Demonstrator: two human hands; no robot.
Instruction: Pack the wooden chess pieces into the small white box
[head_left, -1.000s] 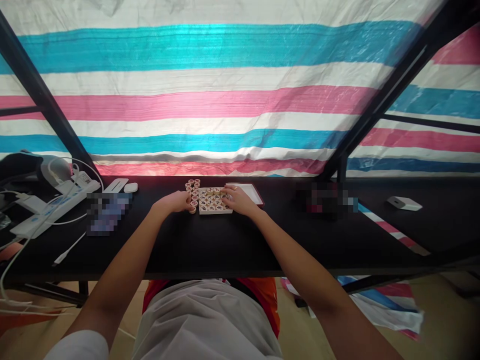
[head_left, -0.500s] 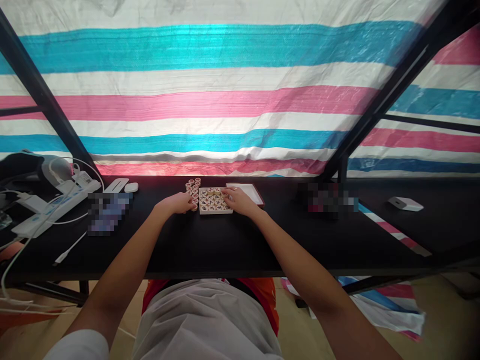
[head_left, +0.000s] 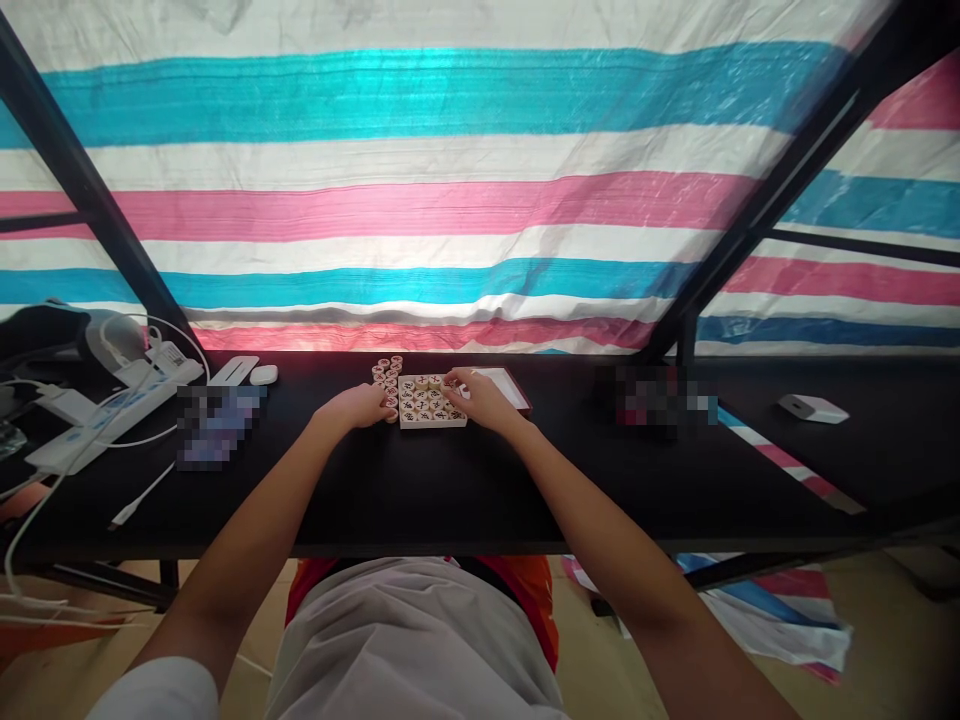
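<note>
While both hands' finger states cannot be told, left hand (head_left: pixel 360 405) and right hand (head_left: pixel 480 398) flank the near-square, flat-lying tray (head_left: pixel 431 421).

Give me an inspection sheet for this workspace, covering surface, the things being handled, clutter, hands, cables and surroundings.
Surface: black table, dark and matte.
Job's things: shallow tray filled with round game pieces; loose pieces stacked just left of it; red-rimmed lid to its right.
Clutter: two blurred patches, small white box at far right, white mouse.
Hands: left hand at the loose pieces by the tray's left edge; right hand on the tray's right side; grip too small to tell.
Cables: power strip with white leads at left; loose white cable.
Surroundings: striped tarp on black frame bars.
</note>
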